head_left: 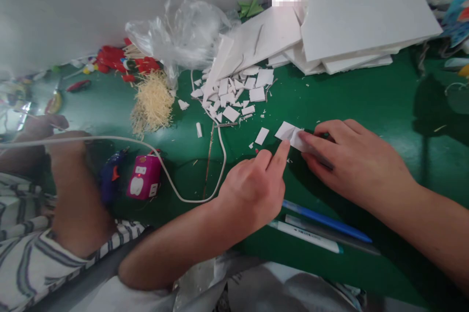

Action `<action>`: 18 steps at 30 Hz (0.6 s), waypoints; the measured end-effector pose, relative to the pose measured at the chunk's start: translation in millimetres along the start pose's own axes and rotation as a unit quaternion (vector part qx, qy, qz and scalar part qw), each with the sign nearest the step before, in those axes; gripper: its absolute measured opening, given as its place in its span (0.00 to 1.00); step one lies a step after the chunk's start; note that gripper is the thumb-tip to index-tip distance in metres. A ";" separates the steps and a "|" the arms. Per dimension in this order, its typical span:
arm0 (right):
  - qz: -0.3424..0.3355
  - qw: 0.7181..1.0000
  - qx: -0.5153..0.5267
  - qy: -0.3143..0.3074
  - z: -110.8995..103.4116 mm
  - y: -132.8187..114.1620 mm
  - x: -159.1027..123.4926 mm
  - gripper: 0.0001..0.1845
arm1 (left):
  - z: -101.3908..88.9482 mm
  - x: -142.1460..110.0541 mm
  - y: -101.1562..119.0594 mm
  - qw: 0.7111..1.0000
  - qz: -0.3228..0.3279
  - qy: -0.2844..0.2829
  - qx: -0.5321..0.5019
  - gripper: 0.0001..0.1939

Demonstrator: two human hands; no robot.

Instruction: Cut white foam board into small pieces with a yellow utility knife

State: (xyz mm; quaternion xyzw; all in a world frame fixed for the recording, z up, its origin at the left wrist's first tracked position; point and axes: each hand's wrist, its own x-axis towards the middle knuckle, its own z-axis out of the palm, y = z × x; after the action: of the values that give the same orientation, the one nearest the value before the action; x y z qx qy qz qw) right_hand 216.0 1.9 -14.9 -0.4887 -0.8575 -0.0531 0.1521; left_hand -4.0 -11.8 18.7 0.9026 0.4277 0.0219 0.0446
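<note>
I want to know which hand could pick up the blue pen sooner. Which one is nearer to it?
Left. The left hand lies just above the blue pen's near end, almost over it. The right hand is farther up the table, on a white piece.

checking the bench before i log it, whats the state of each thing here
left hand: forefinger tip pressing the white piece
right hand: fingers pinching the white piece
white piece: flat on the green table, held by both hands
foam sheets: stacked, leaning
foam scraps: cut small, scattered
plastic bag: crumpled, open
pens: lying flat, untouched
pink power strip: cord plugged in
</note>
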 end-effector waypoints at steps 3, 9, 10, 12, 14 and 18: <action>0.002 1.000 0.001 0.000 -0.3 -0.5 0.4 0.17 | -0.6 2.0 3.4 1.000 -0.004 -0.005 0.011 0.27; -0.018 1.000 0.003 0.013 -0.4 1.1 -0.2 0.18 | -4.0 6.2 7.1 1.000 -0.010 -0.019 0.018 0.29; -0.015 1.000 0.005 0.009 -0.4 1.5 -0.6 0.18 | -5.0 6.9 7.2 0.999 -0.012 -0.026 0.020 0.29; -0.008 1.000 0.011 -0.002 -0.5 2.1 -1.3 0.17 | -7.1 8.5 7.4 0.999 -0.019 -0.044 0.025 0.30; -0.003 1.000 0.019 -0.010 -0.9 2.5 -1.7 0.16 | -9.2 10.4 7.5 0.997 -0.027 -0.060 0.029 0.31; -0.008 1.000 0.011 -0.003 -1.6 1.8 -0.9 0.16 | -11.8 14.0 8.4 0.995 -0.036 -0.084 0.034 0.32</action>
State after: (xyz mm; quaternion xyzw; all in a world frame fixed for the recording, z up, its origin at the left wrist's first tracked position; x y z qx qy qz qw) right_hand 218.2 1.7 -13.8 -0.4803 -0.8622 -0.0435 0.1547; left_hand 10.5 -5.4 31.3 0.8864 0.4548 -0.0701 0.0509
